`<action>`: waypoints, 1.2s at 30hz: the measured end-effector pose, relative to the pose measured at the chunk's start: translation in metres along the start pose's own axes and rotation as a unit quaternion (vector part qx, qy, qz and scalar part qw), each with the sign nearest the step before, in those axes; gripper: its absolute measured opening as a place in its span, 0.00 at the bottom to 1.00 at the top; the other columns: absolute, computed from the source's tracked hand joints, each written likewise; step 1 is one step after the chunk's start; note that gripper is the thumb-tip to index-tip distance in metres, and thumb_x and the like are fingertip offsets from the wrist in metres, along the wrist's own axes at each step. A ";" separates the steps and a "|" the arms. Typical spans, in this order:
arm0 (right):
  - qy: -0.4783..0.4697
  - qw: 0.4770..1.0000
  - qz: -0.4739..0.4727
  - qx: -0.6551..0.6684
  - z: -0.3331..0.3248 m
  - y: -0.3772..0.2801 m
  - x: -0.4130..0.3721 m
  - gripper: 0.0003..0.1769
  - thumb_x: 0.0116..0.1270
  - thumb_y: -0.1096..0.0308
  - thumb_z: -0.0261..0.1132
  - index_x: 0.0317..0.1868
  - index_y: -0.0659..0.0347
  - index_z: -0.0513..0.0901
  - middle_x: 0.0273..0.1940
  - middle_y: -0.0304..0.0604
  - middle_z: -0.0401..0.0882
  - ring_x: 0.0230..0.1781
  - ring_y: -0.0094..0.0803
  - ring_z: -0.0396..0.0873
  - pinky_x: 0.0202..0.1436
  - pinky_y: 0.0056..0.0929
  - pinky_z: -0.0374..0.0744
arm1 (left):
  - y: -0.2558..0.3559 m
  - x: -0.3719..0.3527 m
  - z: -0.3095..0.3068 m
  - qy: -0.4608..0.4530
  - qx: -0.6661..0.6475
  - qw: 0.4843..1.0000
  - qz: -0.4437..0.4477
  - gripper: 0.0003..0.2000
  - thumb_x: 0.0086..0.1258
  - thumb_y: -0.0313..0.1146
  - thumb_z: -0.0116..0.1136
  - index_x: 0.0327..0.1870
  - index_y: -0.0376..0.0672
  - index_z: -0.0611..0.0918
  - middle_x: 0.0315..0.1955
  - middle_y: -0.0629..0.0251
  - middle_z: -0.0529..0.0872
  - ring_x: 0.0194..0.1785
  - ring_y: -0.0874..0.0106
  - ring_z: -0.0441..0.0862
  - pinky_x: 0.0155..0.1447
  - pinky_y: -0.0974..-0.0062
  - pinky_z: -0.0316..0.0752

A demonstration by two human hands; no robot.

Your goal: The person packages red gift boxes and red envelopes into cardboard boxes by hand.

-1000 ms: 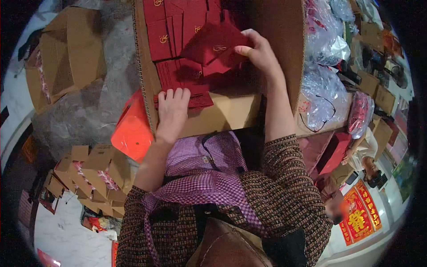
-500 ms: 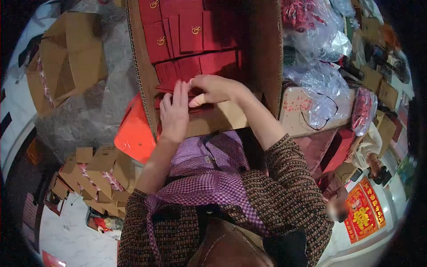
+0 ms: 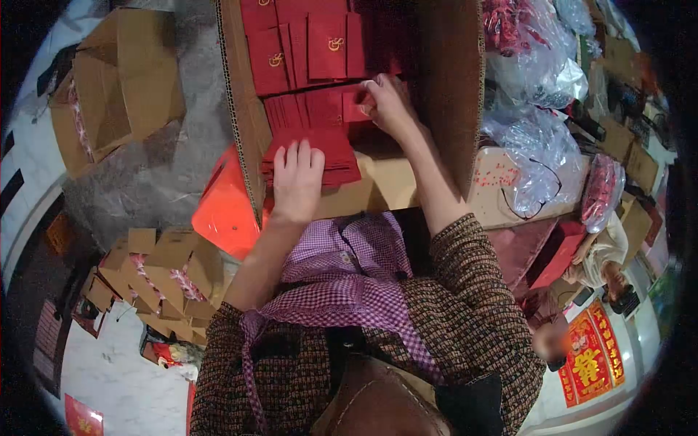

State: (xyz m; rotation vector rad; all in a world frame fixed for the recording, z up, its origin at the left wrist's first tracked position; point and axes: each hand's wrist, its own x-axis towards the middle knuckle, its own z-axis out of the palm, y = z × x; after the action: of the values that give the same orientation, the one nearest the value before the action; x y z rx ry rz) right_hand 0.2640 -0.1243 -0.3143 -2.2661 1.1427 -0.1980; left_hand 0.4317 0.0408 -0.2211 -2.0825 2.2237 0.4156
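Note:
In front of me is a deep cardboard box point(image 3: 469, 94) holding rows of red envelopes point(image 3: 327, 47), some with gold lettering. My left hand point(image 3: 297, 178) lies with its fingers stretched out over a flat stack of red envelopes point(image 3: 338, 156) at the box's near left. Farther in and to the right, my right hand point(image 3: 392, 109) is closed, thumb and fingers bent around the edge of a red envelope point(image 3: 354, 106). Part of that envelope is hidden by the fingers. Bare tan cardboard point(image 3: 385, 178) shows at the near side of the box.
An orange-red plastic piece point(image 3: 229, 211) stands against the box's left side. Cardboard boxes point(image 3: 156, 87) lie on the left. On the right, eyeglasses point(image 3: 534, 196) rest near clear plastic bags point(image 3: 538, 138) on a pale patterned surface point(image 3: 487, 189). Other people point(image 3: 600, 258) are at lower right.
My hands were close together over the near envelopes. Now the right hand has moved away and farther into the box, while the left lies on the stack, which shows more fully.

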 end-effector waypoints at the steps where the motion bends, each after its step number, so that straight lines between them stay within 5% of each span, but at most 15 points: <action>1: -0.033 0.998 0.005 0.061 -0.001 0.005 -0.001 0.14 0.52 0.70 0.70 0.39 0.60 0.77 0.37 0.50 0.73 0.39 0.47 0.73 0.42 0.41 0.74 | -0.001 -0.003 0.006 -0.015 -0.004 1.000 0.000 0.13 0.59 0.32 0.50 0.44 0.39 0.75 0.46 0.55 0.77 0.53 0.60 0.73 0.60 0.58 0.65; 2: -0.066 0.990 0.009 0.121 -0.001 0.007 -0.001 0.15 0.52 0.71 0.71 0.40 0.58 0.78 0.38 0.46 0.73 0.39 0.44 0.74 0.41 0.42 0.74 | -0.002 -0.003 0.005 -0.010 -0.029 1.000 0.006 0.22 0.46 0.28 0.60 0.46 0.38 0.73 0.41 0.57 0.75 0.49 0.60 0.73 0.55 0.60 0.66; 4: -0.030 0.997 -0.075 -0.017 -0.030 -0.010 -0.003 0.11 0.54 0.78 0.67 0.37 0.61 0.77 0.34 0.42 0.74 0.34 0.33 0.74 0.36 0.34 0.75 | -0.003 -0.004 -0.003 -0.044 -0.047 0.998 0.010 0.21 0.46 0.28 0.60 0.45 0.39 0.73 0.39 0.57 0.75 0.47 0.61 0.73 0.52 0.61 0.66; 6: -0.276 0.931 0.085 0.225 -0.041 -0.010 -0.005 0.10 0.55 0.83 0.63 0.36 0.63 0.74 0.32 0.42 0.75 0.31 0.24 0.72 0.34 0.27 0.74 | -0.004 -0.004 -0.009 -0.043 -0.074 0.996 0.029 0.21 0.45 0.27 0.61 0.43 0.40 0.73 0.34 0.59 0.73 0.42 0.61 0.72 0.45 0.62 0.65; 7: -0.297 0.927 0.082 0.216 -0.047 -0.010 -0.006 0.10 0.55 0.83 0.62 0.37 0.64 0.73 0.31 0.43 0.77 0.33 0.22 0.71 0.38 0.26 0.74 | -0.004 -0.005 -0.011 -0.043 -0.075 0.996 0.029 0.21 0.45 0.27 0.61 0.43 0.40 0.73 0.34 0.59 0.73 0.42 0.61 0.72 0.45 0.62 0.65; 8: -0.298 0.926 0.082 0.216 -0.048 -0.007 -0.008 0.10 0.55 0.83 0.62 0.37 0.64 0.73 0.31 0.43 0.77 0.33 0.22 0.71 0.38 0.26 0.74 | -0.004 -0.005 -0.015 -0.052 -0.077 0.995 0.036 0.21 0.44 0.27 0.62 0.44 0.39 0.73 0.34 0.59 0.73 0.42 0.61 0.72 0.45 0.63 0.65; 10: -0.297 0.915 0.086 0.258 -0.048 0.000 -0.011 0.12 0.55 0.77 0.62 0.41 0.62 0.74 0.38 0.54 0.80 0.42 0.48 0.79 0.44 0.38 0.74 | -0.003 -0.006 -0.015 -0.036 -0.070 0.996 0.046 0.23 0.43 0.27 0.64 0.44 0.39 0.73 0.35 0.58 0.74 0.42 0.61 0.73 0.45 0.63 0.65; 14: -0.233 0.960 0.032 0.149 -0.039 -0.003 -0.005 0.13 0.53 0.82 0.60 0.41 0.65 0.74 0.39 0.50 0.80 0.42 0.41 0.78 0.47 0.35 0.75 | -0.003 -0.005 -0.018 -0.040 -0.082 0.995 0.044 0.24 0.42 0.27 0.65 0.45 0.39 0.73 0.35 0.59 0.73 0.41 0.61 0.73 0.45 0.63 0.65; 15: -0.230 0.964 -0.008 0.134 -0.036 -0.002 0.002 0.14 0.50 0.81 0.60 0.40 0.64 0.75 0.45 0.53 0.79 0.47 0.51 0.75 0.51 0.41 0.74 | -0.003 -0.005 -0.018 -0.040 -0.082 0.995 0.044 0.24 0.42 0.27 0.65 0.45 0.39 0.73 0.35 0.59 0.73 0.41 0.61 0.73 0.45 0.63 0.65; 19: -0.066 0.990 -0.097 0.078 -0.002 0.003 0.008 0.13 0.48 0.81 0.59 0.38 0.62 0.75 0.53 0.53 0.75 0.51 0.55 0.72 0.51 0.40 0.74 | -0.004 -0.006 -0.020 -0.046 -0.081 0.994 0.049 0.25 0.41 0.27 0.65 0.45 0.39 0.72 0.35 0.59 0.73 0.41 0.61 0.72 0.45 0.63 0.65; 23: -0.132 0.983 -0.036 0.123 0.014 0.012 0.017 0.14 0.49 0.82 0.59 0.38 0.61 0.75 0.51 0.54 0.75 0.49 0.55 0.73 0.50 0.42 0.75 | -0.004 -0.005 -0.021 -0.059 -0.076 0.994 0.046 0.25 0.40 0.28 0.65 0.44 0.39 0.73 0.35 0.59 0.73 0.42 0.61 0.72 0.45 0.63 0.65; 26: -0.037 0.986 -0.081 0.143 0.012 0.012 0.015 0.15 0.48 0.82 0.61 0.38 0.61 0.76 0.43 0.52 0.76 0.44 0.54 0.73 0.48 0.42 0.75 | -0.002 -0.005 -0.018 -0.049 -0.064 0.996 0.046 0.25 0.40 0.29 0.66 0.44 0.39 0.73 0.35 0.59 0.73 0.42 0.61 0.72 0.46 0.64 0.65; 28: -0.149 0.950 0.083 0.263 -0.008 -0.002 0.013 0.16 0.50 0.82 0.63 0.41 0.61 0.76 0.39 0.50 0.75 0.41 0.50 0.74 0.46 0.39 0.76 | -0.002 -0.002 -0.022 -0.023 -0.048 0.997 0.056 0.18 0.47 0.30 0.59 0.42 0.40 0.74 0.32 0.61 0.73 0.39 0.64 0.72 0.43 0.66 0.65; 31: -0.149 0.966 0.007 0.210 -0.012 -0.006 0.003 0.17 0.52 0.82 0.65 0.42 0.63 0.74 0.39 0.48 0.75 0.42 0.42 0.76 0.45 0.33 0.76 | -0.002 -0.001 -0.022 0.007 -0.049 0.996 0.068 0.12 0.55 0.30 0.52 0.41 0.40 0.74 0.30 0.62 0.73 0.36 0.66 0.72 0.41 0.68 0.65; 36: -0.124 0.951 0.066 0.275 -0.013 -0.016 -0.004 0.18 0.54 0.83 0.65 0.46 0.64 0.74 0.43 0.47 0.77 0.44 0.33 0.77 0.47 0.28 0.75 | -0.004 -0.003 -0.016 0.020 -0.053 0.996 0.071 0.12 0.56 0.30 0.51 0.41 0.39 0.74 0.29 0.62 0.73 0.35 0.66 0.72 0.40 0.67 0.66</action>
State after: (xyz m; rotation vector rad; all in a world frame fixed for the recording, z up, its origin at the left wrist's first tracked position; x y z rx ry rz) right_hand 0.2676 -0.1194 -0.2942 -1.6641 0.9556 -0.1509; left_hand 0.4379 0.0394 -0.2053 -2.0051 2.4339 0.5170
